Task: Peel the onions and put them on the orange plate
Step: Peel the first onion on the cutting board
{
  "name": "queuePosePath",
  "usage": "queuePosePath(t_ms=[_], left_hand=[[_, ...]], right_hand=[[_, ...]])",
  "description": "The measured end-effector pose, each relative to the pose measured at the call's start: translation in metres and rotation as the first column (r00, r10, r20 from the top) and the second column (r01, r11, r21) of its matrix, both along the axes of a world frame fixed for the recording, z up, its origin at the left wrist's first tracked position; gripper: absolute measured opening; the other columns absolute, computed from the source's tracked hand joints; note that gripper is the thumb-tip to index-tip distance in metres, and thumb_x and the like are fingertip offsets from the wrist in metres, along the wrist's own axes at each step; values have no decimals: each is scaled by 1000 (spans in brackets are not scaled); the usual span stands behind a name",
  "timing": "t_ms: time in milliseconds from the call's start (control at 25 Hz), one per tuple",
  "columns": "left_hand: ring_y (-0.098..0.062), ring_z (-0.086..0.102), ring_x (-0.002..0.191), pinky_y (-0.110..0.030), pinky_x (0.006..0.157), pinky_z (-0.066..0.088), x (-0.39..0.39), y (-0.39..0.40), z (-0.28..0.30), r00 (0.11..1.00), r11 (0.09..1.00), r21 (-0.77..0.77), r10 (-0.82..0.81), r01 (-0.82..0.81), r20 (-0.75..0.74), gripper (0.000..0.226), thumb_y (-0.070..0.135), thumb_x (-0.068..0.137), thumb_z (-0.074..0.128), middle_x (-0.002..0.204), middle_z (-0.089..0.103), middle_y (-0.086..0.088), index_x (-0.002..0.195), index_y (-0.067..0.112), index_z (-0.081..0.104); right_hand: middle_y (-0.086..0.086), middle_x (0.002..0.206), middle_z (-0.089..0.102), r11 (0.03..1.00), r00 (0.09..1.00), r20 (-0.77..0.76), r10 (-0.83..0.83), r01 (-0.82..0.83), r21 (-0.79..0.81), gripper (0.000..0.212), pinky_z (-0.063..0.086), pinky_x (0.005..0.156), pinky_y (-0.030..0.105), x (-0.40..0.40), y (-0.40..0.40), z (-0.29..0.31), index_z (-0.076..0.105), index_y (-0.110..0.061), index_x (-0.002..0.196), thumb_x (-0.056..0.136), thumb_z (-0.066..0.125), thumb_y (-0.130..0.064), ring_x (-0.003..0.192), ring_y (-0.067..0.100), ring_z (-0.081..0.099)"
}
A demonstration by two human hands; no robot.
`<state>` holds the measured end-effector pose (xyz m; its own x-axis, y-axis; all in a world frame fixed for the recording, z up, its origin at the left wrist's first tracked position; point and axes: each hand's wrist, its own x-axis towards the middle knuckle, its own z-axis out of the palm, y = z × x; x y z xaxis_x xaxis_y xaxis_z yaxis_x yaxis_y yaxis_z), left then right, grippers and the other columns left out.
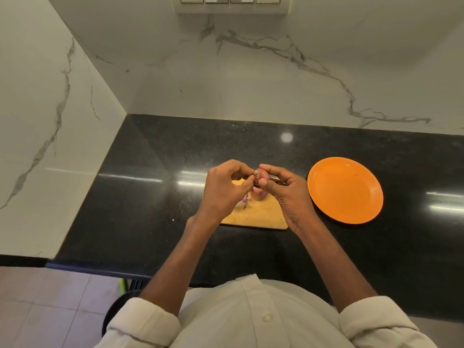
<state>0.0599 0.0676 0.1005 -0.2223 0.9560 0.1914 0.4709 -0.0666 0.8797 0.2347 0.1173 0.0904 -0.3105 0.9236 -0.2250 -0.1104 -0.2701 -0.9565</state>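
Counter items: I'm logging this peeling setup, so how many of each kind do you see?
Onion, held by left hand and right hand: 1
Orange plate: 1
Wooden cutting board: 1
Peel scraps, a small pile: 1
Total: 4

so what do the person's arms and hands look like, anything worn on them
Both forearms are bare. The left hand and right hand show no gloves, and no rings or watch can be seen. Cream, off-white shirt sleeves are rolled up into thick cuffs, one on the left sleeve and one on the right sleeve.
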Motion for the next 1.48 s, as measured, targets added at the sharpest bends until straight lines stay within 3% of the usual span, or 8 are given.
queuePosePath(t_ms=[520,720,840,960,1160,1320,1480], left_hand=[[-11,67,79,-25,70,58,19,2,18,981,989,71,137,-128,-135,14,24,86,87,88,69,7,89,17,75],[-16,69,82,-34,74,61,19,5,16,994,994,43,102,-101,-27,13,28,87,82,88,71,4,90,18,75],[-15,73,88,-39,82,63,16,6,11,993,993,43,104,-106,61,6,18,96,77,93,75,3,101,13,78],[-20,76,95,-44,87,65,11,6,6,984,998,22,47,-52,175,16,18,99,77,101,78,1,113,11,78],[-25,76,88,-48,76,66,11,7,3,962,994,14,98,-105,253,9,12,97,78,96,78,-2,105,10,79],[-17,76,78,-32,64,64,15,7,3,938,987,-55,161,-151,308,11,-1,102,66,92,75,-6,99,4,75],[-28,76,87,-39,76,67,12,6,1,910,987,-109,151,-117,385,15,2,105,61,93,76,-12,100,6,75]], right_hand=[[13,118,78,993,999,-33,23,-19,116,41,61,96,38,0,12,2,74,-4,126,85,79,1,114,25,73],[13,121,77,997,997,-65,42,-37,74,40,56,106,51,1,13,0,74,-7,125,85,77,-3,121,29,71],[12,123,76,999,995,-101,26,-22,33,44,54,108,55,2,12,3,74,-9,126,82,78,-11,123,29,70],[12,125,76,1000,994,-109,8,-7,10,47,52,109,57,3,14,2,73,-9,128,82,79,-15,124,29,69],[10,124,76,1000,996,-85,29,-30,0,44,52,109,59,1,11,2,74,-12,126,82,79,-14,123,28,70],[8,125,76,998,998,-38,59,-59,6,42,50,107,66,-4,7,-1,75,-14,127,85,78,-15,122,29,70],[6,125,76,997,997,-20,80,-80,7,41,50,108,66,-5,5,1,74,-16,127,86,76,-19,123,27,70]])
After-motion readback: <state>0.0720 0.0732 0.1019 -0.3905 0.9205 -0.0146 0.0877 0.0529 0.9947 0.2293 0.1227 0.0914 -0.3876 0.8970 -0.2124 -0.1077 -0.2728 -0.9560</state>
